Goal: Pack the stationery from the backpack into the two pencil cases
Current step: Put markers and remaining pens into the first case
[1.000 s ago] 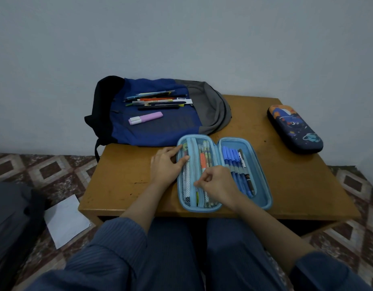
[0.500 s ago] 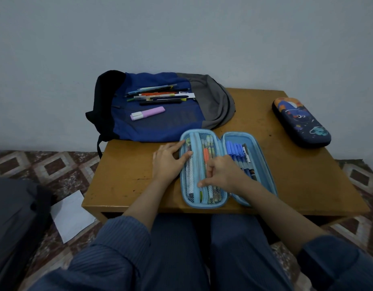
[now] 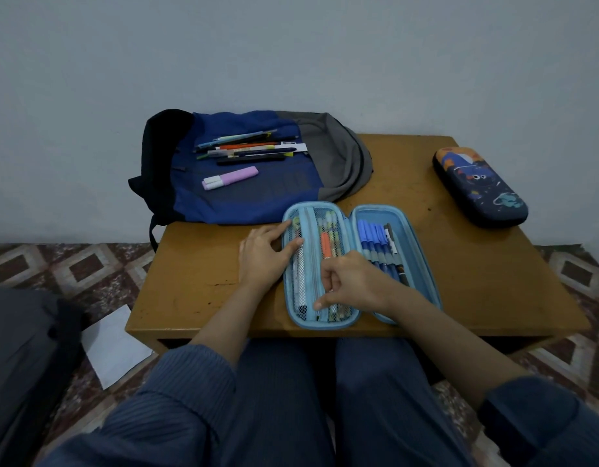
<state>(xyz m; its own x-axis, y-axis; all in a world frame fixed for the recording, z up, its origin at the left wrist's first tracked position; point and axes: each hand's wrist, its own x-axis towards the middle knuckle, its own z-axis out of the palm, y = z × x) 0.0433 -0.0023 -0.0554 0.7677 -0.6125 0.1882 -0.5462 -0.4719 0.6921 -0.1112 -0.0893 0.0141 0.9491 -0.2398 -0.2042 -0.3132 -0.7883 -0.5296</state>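
two bare hands work at the light blue pencil case point(image 3: 395, 215), which lies unzipped and spread flat at the near edge of the wooden table point(image 3: 493, 284). the left hand point(image 3: 262, 257) rests loosely spread against the case's left rim, index finger and thumb laid on the mesh of the left half, gripping nothing. the right hand point(image 3: 353, 283) lies over the middle of the case with its fingers curled in and the fingertips pressed onto the mesh pocket near the case's near end; whether it pinches the zipper pull or just pushes on the mesh cannot be told.

under the mesh in the left half sit several pens, an orange one point(image 3: 326, 244) the clearest. the right half holds a row of blue-capped pens point(image 3: 372, 239), about five, partly hidden by the right wrist.

one blue and grey backpack point(image 3: 250, 203) lies flat just behind the case, touching its far edge or nearly so. on the backpack, well behind the left hand, rests a loose bundle of pens and pencils point(image 3: 250, 150), too overlapped to count, and one lilac highlighter point(image 3: 230, 177) alone on the case's side of that bundle.

one second case, the dark patterned pencil case point(image 3: 480, 187), lies closed well to the right of the open case, beyond reach of either hand as they sit. one white sheet of paper point(image 3: 116, 348) lies on the tiled floor, left of the case and below table level.
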